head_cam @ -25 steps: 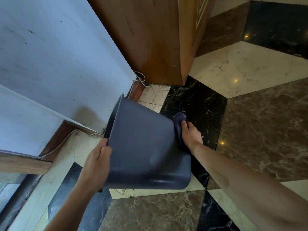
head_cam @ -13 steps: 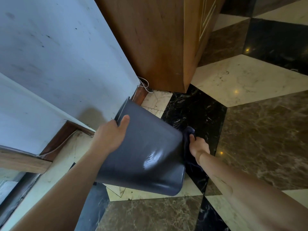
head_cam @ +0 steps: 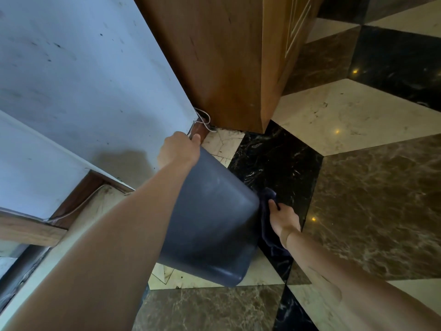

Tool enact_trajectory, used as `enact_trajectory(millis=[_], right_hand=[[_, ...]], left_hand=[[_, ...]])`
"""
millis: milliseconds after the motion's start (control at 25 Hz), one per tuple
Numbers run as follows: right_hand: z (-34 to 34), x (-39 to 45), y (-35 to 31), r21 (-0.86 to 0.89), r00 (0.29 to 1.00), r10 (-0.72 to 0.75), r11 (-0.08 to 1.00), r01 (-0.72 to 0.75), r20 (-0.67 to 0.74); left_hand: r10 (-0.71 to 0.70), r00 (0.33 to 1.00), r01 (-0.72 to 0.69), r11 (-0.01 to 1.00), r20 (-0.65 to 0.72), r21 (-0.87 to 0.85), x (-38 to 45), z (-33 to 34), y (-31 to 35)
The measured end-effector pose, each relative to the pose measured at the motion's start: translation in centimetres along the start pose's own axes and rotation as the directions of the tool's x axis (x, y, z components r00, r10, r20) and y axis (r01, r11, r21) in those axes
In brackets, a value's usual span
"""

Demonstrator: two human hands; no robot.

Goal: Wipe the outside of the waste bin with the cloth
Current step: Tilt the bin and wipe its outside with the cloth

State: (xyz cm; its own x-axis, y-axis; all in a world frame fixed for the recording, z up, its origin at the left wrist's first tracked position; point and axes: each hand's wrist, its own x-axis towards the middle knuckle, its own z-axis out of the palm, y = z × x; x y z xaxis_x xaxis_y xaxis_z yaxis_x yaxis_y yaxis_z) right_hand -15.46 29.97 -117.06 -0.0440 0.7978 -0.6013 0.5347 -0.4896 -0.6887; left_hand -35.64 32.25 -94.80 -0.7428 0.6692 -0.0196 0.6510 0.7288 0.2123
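Observation:
A dark grey plastic waste bin [head_cam: 212,225] is tilted over the marble floor, its bottom end toward me and its rim toward the wall. My left hand [head_cam: 177,149] grips the bin's far rim near the skirting. My right hand [head_cam: 282,217] presses a dark blue cloth [head_cam: 268,225] flat against the bin's right side. Part of the cloth hangs down below my wrist. The bin's opening is hidden from view.
A pale wall [head_cam: 83,91] runs along the left with a brown skirting [head_cam: 76,199] and a thin white cable [head_cam: 205,121]. A wooden cabinet [head_cam: 226,56] stands just behind the bin. Patterned marble floor [head_cam: 370,199] spreads to the right.
My left hand has moved from the bin's near side up to its far rim. The bin has swung round, its bottom now toward me. My right hand with the cloth slid down the right side.

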Motion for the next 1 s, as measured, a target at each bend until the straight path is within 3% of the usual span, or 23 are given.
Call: enact_trajectory(millis=[200,440,520,640,760,1000], right_hand=[[-1.0,-1.2,-0.6,0.095,0.998,0.01,0.995,-0.004,-0.059],[-2.1,-4.3,-2.1,0.228,0.974,-0.07,0.966,0.12,-0.217],[-1.9,-6.0,-1.6,0.313,0.967,-0.097,0.934,0.17,-0.234],[-1.1,-8.0,-0.3,0.303,0.955,-0.163,0.923,0.237,-0.248],[-0.3,-9.3,0.8,0.272,0.938,-0.219,0.917,0.293,-0.27],[-0.8,-8.8,1.5,0.212,0.916,-0.249,0.922,0.324,-0.315]], left_hand=[[0.143,0.985,-0.154,0.98,-0.092,-0.126,-1.3,-1.4,-0.9],[0.323,0.924,-0.374,0.873,-0.203,-0.313,-3.9,-4.4,-5.0],[0.295,0.936,-0.348,0.859,-0.193,-0.375,-4.5,-4.4,-7.0],[0.153,0.982,-0.185,0.883,-0.109,-0.432,-4.6,-4.9,-9.2],[0.04,0.994,-0.07,0.95,-0.103,-0.303,-4.4,-5.8,-9.3],[0.291,0.941,-0.295,0.955,-0.171,0.004,-5.7,-5.0,-8.8]])
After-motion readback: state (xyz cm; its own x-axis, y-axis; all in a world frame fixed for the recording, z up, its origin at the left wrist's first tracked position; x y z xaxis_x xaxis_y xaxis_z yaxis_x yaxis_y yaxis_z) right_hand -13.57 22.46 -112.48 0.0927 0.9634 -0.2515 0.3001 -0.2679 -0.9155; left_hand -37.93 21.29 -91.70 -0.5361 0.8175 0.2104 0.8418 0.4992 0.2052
